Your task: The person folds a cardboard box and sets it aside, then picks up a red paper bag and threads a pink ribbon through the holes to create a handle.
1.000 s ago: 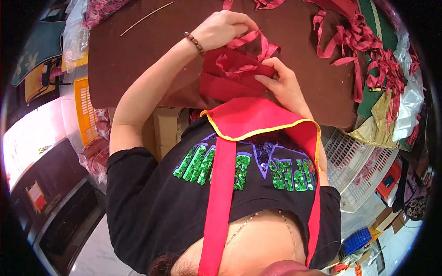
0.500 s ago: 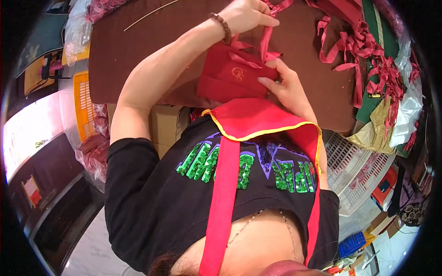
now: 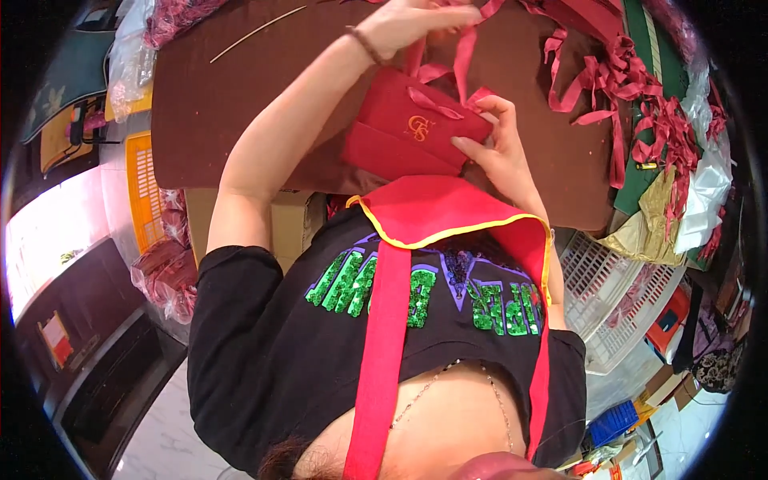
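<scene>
Head view: the left hand (image 3: 412,28) is reaching over the counter (image 3: 248,104) toward its far edge, partly cut off by the frame. Its fingers are lying against a red ribbon (image 3: 463,60); whether they are closing on it cannot be told. 1 dark beaded bracelet (image 3: 366,46) is circling the left wrist. The right hand (image 3: 502,144) is gripping a dark red bag (image 3: 392,132) at its right-hand side, the thumb pressing on the front face and the fingers curling behind. The bag is occupying a place just inside the middle of the counter's near edge, its upper side tilting down to the right and its front showing a gold mark. Whether it is touching the counter cannot be told. The ribbon is rising from the bag's upper side toward the left hand.

1 thin pale stick (image 3: 258,34) is lying slantwise near the counter's far left corner. A heap of red ribbons (image 3: 616,88) is spreading along the right edge, with loose ends trailing inward. Beyond that edge, a gold-coloured sheet (image 3: 650,232) is lying crumpled near the right near corner, and clear plastic (image 3: 708,192) is resting beside it.
</scene>
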Demonstrator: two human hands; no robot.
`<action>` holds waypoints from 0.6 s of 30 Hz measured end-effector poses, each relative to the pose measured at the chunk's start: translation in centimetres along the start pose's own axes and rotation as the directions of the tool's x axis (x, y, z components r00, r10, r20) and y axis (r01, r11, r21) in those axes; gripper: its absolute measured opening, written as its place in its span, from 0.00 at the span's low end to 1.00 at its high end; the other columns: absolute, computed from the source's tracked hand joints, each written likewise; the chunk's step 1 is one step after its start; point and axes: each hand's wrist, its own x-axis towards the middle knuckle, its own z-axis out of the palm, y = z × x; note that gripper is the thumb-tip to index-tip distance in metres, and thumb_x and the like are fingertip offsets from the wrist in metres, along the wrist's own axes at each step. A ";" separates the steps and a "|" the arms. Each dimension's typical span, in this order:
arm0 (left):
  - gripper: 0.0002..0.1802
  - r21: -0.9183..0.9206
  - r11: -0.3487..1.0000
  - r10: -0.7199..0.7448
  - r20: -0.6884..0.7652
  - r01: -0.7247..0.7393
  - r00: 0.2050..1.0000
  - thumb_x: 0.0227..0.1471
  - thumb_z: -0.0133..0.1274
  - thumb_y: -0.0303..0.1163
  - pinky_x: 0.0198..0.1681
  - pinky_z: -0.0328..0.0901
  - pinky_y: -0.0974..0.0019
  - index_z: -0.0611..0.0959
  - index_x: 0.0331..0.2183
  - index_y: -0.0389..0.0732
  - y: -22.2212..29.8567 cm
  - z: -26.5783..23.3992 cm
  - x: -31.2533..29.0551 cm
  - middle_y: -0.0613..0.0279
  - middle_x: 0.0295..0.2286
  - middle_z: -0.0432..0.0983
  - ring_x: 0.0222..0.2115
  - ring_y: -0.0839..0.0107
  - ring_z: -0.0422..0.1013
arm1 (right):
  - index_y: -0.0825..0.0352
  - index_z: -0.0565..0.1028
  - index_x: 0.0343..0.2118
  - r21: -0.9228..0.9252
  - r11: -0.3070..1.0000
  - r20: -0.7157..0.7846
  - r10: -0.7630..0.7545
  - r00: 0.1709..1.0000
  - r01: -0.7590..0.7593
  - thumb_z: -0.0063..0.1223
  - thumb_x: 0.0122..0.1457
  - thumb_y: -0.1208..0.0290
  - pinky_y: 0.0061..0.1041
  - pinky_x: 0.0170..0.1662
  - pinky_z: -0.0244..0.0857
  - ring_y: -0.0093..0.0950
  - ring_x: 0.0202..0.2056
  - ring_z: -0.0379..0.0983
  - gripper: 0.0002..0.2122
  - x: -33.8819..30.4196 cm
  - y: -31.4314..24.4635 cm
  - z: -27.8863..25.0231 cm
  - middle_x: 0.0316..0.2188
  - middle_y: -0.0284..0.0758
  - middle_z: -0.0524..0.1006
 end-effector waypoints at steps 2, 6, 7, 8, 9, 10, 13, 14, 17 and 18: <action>0.17 -0.481 0.855 -0.096 0.220 0.194 0.971 0.55 0.49 0.37 0.32 0.61 0.76 0.72 0.43 0.39 0.9 -2.7 -1.2 0.67 0.33 0.71 0.30 0.80 0.66 | 0.63 0.55 0.49 0.490 0.871 -0.092 0.024 0.996 0.024 0.58 0.46 0.82 0.17 0.36 0.67 0.20 0.37 0.69 0.29 0.1 1.4 0.5 0.46 0.37 0.64; 0.35 0.095 0.985 -0.150 0.094 0.141 0.984 0.50 0.55 0.37 0.46 0.61 0.72 0.60 0.55 0.36 -0.5 -3.8 -5.6 0.61 0.48 0.64 0.45 0.77 0.64 | 0.62 0.57 0.49 0.627 0.778 -0.172 0.082 0.982 0.044 0.57 0.46 0.84 0.22 0.45 0.66 0.27 0.44 0.68 0.28 0.5 0.4 -0.3 0.46 0.37 0.64; 0.34 0.119 0.974 -0.211 0.182 0.191 0.961 0.51 0.51 0.29 0.49 0.58 0.72 0.57 0.57 0.38 -0.7 -2.8 -6.8 0.63 0.49 0.65 0.48 0.74 0.62 | 0.62 0.58 0.49 0.584 0.810 -0.180 0.079 0.981 0.042 0.56 0.47 0.84 0.23 0.46 0.66 0.27 0.43 0.68 0.27 0.6 0.3 -0.2 0.46 0.37 0.64; 0.33 -0.043 0.979 -0.194 0.131 0.201 0.972 0.50 0.50 0.23 0.52 0.58 0.70 0.58 0.56 0.36 -0.8 -1.4 -8.2 0.62 0.49 0.65 0.49 0.74 0.62 | 0.62 0.59 0.49 0.545 0.837 -0.176 0.070 0.982 0.038 0.55 0.48 0.85 0.24 0.46 0.66 0.27 0.43 0.68 0.26 0.8 0.0 0.0 0.46 0.37 0.64; 0.33 -0.062 0.980 -0.180 0.120 0.189 0.976 0.49 0.51 0.21 0.50 0.59 0.71 0.59 0.56 0.35 -1.4 -1.1 -8.8 0.61 0.48 0.66 0.47 0.74 0.63 | 0.63 0.60 0.48 0.502 0.864 -0.164 0.149 0.975 -0.048 0.54 0.50 0.84 0.25 0.47 0.66 0.26 0.42 0.68 0.23 0.9 -0.5 0.0 0.43 0.36 0.67; 0.33 -0.076 0.982 -0.165 0.112 0.174 0.980 0.48 0.51 0.20 0.49 0.60 0.72 0.59 0.55 0.34 -1.9 -0.8 -9.1 0.60 0.47 0.67 0.46 0.75 0.64 | 0.63 0.60 0.48 0.496 0.867 -0.172 0.137 0.976 -0.034 0.54 0.50 0.84 0.25 0.47 0.66 0.26 0.42 0.68 0.23 1.0 -0.4 -0.1 0.43 0.36 0.67; 0.31 -0.045 0.992 -0.109 0.116 0.115 0.987 0.49 0.50 0.20 0.49 0.60 0.72 0.60 0.55 0.35 -1.7 -0.5 -9.7 0.61 0.47 0.67 0.45 0.76 0.64 | 0.65 0.63 0.46 0.646 0.762 -0.241 0.163 0.957 0.033 0.54 0.51 0.82 0.21 0.45 0.65 0.21 0.39 0.69 0.19 1.6 0.7 0.7 0.37 0.31 0.70; 0.36 -0.050 0.979 -0.189 0.126 0.196 0.974 0.48 0.52 0.22 0.50 0.59 0.72 0.57 0.57 0.36 -0.1 -0.3 -10.4 0.61 0.48 0.66 0.47 0.75 0.63 | 0.65 0.63 0.46 0.647 0.762 -0.238 0.148 0.960 0.043 0.54 0.51 0.82 0.21 0.45 0.65 0.21 0.39 0.69 0.19 1.6 0.6 0.9 0.37 0.31 0.70; 0.46 -0.162 0.981 -0.074 0.216 0.111 0.974 0.43 0.57 0.25 0.56 0.51 0.68 0.50 0.59 0.37 -0.2 -1.4 -12.3 0.58 0.54 0.57 0.53 0.72 0.57 | 0.64 0.65 0.44 0.572 0.815 -0.339 0.129 0.932 0.095 0.54 0.51 0.82 0.20 0.42 0.66 0.20 0.36 0.68 0.18 2.2 0.4 1.3 0.35 0.30 0.70; 0.44 -0.240 0.960 -0.103 0.174 0.144 0.979 0.43 0.56 0.23 0.57 0.49 0.68 0.52 0.59 0.36 0.1 -0.8 -13.1 0.58 0.55 0.56 0.54 0.72 0.55 | 0.64 0.65 0.44 0.578 0.809 -0.327 0.110 0.939 0.106 0.54 0.51 0.82 0.20 0.42 0.66 0.20 0.36 0.68 0.18 2.2 0.0 1.2 0.35 0.30 0.70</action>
